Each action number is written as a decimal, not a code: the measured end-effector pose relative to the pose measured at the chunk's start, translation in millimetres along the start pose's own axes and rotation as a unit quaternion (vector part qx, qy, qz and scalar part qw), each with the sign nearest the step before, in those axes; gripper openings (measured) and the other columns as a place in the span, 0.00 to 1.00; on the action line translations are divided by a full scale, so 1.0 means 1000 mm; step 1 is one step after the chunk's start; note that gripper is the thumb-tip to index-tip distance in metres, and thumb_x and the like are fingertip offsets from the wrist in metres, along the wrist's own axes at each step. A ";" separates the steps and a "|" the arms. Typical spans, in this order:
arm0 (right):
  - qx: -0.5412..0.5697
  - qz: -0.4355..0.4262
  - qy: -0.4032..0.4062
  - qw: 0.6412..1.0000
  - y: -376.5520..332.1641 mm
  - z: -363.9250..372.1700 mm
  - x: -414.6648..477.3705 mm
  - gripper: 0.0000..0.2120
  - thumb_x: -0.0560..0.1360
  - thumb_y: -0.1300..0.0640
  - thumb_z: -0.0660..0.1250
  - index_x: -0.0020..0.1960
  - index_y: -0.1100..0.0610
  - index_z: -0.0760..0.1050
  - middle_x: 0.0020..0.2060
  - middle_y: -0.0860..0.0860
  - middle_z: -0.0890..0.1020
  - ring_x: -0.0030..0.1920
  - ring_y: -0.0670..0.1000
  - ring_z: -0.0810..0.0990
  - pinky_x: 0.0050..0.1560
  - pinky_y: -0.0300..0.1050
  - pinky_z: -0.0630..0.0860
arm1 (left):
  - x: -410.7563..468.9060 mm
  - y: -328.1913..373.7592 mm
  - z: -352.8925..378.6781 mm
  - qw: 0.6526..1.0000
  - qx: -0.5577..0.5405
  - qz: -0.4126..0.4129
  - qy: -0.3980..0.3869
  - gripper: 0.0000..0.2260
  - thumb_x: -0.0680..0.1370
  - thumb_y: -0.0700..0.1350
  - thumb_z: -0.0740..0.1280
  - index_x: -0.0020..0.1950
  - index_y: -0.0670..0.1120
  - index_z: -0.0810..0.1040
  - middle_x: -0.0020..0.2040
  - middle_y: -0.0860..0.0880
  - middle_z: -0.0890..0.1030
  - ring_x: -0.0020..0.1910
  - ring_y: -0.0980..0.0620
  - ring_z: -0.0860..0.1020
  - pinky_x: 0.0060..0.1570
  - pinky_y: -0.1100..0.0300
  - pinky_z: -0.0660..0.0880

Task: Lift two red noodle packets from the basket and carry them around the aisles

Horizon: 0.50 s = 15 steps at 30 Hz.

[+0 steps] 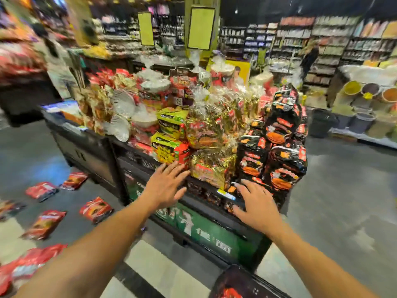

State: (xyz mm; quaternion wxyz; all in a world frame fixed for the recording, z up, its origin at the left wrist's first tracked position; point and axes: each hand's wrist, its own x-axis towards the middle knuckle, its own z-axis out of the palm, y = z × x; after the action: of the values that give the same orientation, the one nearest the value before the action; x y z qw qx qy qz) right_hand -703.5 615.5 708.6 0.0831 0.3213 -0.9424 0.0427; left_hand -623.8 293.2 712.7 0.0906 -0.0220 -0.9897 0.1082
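Both hands reach out with fingers spread wide, holding nothing: the left hand [166, 183] near the gold packs [211, 168], the right hand [256, 202] just before the black packs [281, 168] on the display stand [214, 229]. Motion blur makes the labels unreadable. Red packs [95, 209] lie on the grey shop floor [343, 211].

A big black shop stand [137, 166] holds piles of shiny noodle packs [281, 147]. Red packs [95, 209] lie on the grey floor [343, 201].
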 end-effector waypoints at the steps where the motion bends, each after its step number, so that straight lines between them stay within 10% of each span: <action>1: -0.002 -0.010 0.010 1.000 -0.017 -0.011 0.012 0.36 0.73 0.33 0.57 0.76 0.49 0.69 0.76 0.51 0.71 0.75 0.55 0.70 0.72 0.58 0.70 | -0.010 -0.018 -0.012 1.000 0.006 -0.019 0.008 0.31 0.83 0.64 0.48 0.83 0.53 0.59 0.82 0.47 0.62 0.82 0.44 0.57 0.80 0.42 0.55; 15: 0.039 -0.167 0.077 0.982 -0.323 -0.051 0.127 0.38 0.73 0.31 0.57 0.78 0.49 0.66 0.77 0.52 0.68 0.76 0.57 0.68 0.74 0.58 0.67 | -0.221 -0.238 -0.046 0.966 -0.003 -0.245 0.086 0.28 0.80 0.62 0.55 0.77 0.52 0.71 0.77 0.48 0.72 0.78 0.44 0.67 0.75 0.41 0.65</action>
State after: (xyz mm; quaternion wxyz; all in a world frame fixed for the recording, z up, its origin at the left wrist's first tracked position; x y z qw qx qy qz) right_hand -598.2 291.3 790.5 0.1492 0.4727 -0.8639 0.0898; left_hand -403.6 57.1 770.2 0.1993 0.2121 -0.9536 0.0770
